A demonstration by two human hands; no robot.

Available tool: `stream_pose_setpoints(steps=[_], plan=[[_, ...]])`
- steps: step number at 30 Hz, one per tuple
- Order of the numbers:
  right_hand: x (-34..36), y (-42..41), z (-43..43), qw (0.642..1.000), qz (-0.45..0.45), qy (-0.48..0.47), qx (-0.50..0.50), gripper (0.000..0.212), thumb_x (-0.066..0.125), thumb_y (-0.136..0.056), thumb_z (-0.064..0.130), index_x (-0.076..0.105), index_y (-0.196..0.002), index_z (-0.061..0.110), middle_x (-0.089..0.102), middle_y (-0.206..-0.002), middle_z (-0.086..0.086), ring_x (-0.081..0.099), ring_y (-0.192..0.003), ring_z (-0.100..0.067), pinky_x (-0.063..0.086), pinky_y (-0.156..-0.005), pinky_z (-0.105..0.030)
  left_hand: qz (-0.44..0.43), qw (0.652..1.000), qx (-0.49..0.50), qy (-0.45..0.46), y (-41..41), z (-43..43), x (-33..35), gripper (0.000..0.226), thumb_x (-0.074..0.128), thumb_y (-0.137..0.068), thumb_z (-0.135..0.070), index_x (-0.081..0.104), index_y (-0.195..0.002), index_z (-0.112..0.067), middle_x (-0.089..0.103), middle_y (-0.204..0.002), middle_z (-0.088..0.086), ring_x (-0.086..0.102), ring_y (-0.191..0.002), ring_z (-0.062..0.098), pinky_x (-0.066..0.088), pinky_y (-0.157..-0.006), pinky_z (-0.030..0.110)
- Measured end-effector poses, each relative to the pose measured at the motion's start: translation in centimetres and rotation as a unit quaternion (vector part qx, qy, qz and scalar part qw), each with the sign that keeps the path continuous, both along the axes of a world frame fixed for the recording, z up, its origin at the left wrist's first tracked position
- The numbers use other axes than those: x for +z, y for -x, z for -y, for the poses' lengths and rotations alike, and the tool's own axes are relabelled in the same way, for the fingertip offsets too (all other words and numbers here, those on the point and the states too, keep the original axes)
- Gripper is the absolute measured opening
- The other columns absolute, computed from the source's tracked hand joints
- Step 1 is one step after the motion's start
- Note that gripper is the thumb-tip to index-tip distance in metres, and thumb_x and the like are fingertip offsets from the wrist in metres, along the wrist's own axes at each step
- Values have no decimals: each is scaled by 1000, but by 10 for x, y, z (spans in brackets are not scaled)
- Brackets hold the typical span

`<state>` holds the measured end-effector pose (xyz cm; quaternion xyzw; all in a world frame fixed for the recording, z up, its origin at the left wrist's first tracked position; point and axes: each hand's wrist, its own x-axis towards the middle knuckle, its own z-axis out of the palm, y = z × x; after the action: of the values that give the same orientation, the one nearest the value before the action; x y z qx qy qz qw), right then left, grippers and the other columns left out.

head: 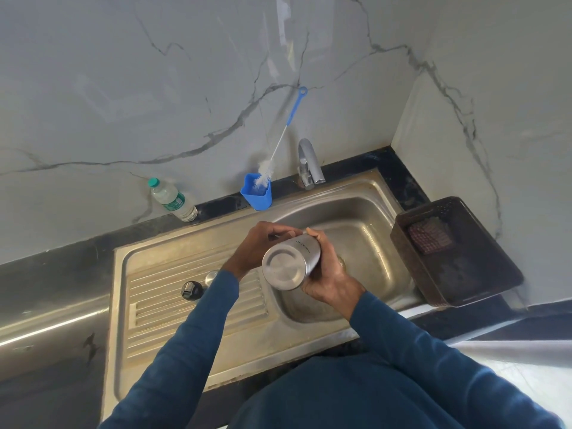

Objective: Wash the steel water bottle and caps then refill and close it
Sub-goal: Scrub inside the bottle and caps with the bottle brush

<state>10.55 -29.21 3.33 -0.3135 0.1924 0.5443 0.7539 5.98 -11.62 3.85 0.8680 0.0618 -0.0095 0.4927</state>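
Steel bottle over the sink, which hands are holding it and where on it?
Both hands hold the steel bottle: the right hand wraps its body near the base, and the left hand grips its far end, toward the mouth.

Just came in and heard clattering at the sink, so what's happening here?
A person in blue sleeves holds a steel bottle tipped over the sink basin, base toward the camera. The right hand wraps its body; the left hand holds it near the neck. Two caps, a black cap and a steel cap, sit on the drainboard. The bottle brush stands unused in a blue cup beside the tap, where no water is visible running.
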Motion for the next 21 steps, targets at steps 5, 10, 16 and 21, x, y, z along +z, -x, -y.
stream_pose_setpoints(steps=[5, 10, 16, 21], plan=[[5, 2, -2, 1000, -8, 18, -6, 51, 63, -96, 49, 73, -118, 4, 73, -105, -18, 71, -94, -31, 56, -90, -44, -13, 1000, -2, 13, -1, -2, 2, 35, 75, -89, -31, 80, -118, -14, 80, -115, 2, 75, -107, 19, 61, -96, 46], [11, -3, -5, 997, -52, 41, -43, 51, 68, -91, 51, 72, -118, 8, 76, -96, -14, 76, -74, -29, 64, -60, -35, -46, 997, 20, 53, -5, -1, 4, 17, 75, -89, -39, 84, -100, -29, 80, -103, 7, 72, -97, 17, 59, -90, 47], [30, -24, 5, 989, -85, -5, -123, 57, 64, -96, 50, 75, -89, -5, 74, -75, -21, 74, -56, -32, 58, -42, -34, -82, 974, 137, 159, -2, 2, 9, 33, 53, -112, -26, 81, -96, -33, 79, -92, -3, 71, -90, 23, 62, -86, 44], [30, -30, 6, 988, -79, 21, -132, 49, 68, -93, 50, 67, -106, 2, 74, -78, -19, 74, -57, -31, 57, -43, -33, -94, 977, 127, 146, 8, 1, 11, 16, 65, -105, -21, 79, -105, -29, 78, -95, -12, 72, -93, 17, 62, -83, 33]])
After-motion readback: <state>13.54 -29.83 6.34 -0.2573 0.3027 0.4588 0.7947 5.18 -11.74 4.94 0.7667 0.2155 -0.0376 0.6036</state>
